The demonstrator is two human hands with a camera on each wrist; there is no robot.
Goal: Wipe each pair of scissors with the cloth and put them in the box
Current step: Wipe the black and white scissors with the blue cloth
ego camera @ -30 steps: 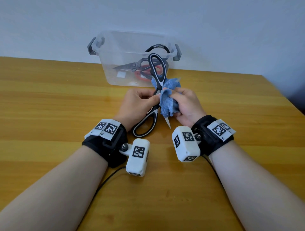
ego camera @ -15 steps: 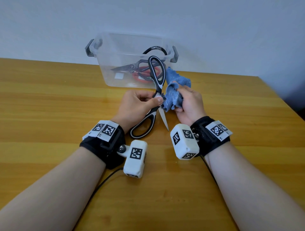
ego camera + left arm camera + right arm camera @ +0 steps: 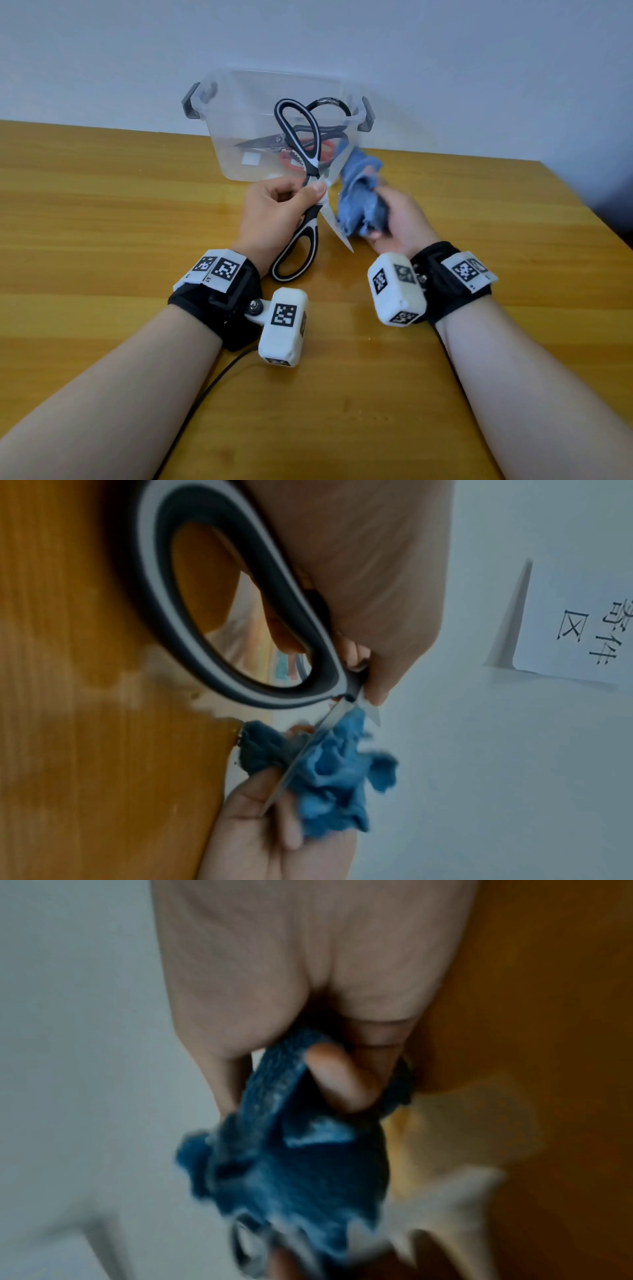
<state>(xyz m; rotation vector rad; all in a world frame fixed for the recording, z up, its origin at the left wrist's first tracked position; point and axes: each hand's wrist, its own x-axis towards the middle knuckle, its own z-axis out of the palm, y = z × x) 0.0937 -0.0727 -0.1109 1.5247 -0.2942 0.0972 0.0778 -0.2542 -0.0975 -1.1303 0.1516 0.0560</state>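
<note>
My left hand (image 3: 277, 212) grips black-and-white scissors (image 3: 301, 236) at the pivot, blades spread open. One handle loop points up in front of the box, the other lies near my wrist. My right hand (image 3: 394, 222) holds a bunched blue cloth (image 3: 359, 202) against the lower blade (image 3: 337, 228). In the left wrist view the cloth (image 3: 335, 777) lies along the blade (image 3: 301, 756), just past the handle loop (image 3: 240, 631). The right wrist view is blurred; its fingers (image 3: 339, 1080) curl round the cloth (image 3: 294, 1164). A clear plastic box (image 3: 239, 154) behind holds other scissors (image 3: 274, 141).
The wooden table (image 3: 102, 222) stretches wide to the left and in front of my arms. Its right edge (image 3: 589, 222) falls away near a grey wall. A black cable (image 3: 205, 394) trails from my left wrist. A paper sign (image 3: 582, 620) hangs on the wall.
My right hand and the cloth slid back down the lower blade toward its tip. The left hand keeps its grip and the upper handle loop has tilted a little left.
</note>
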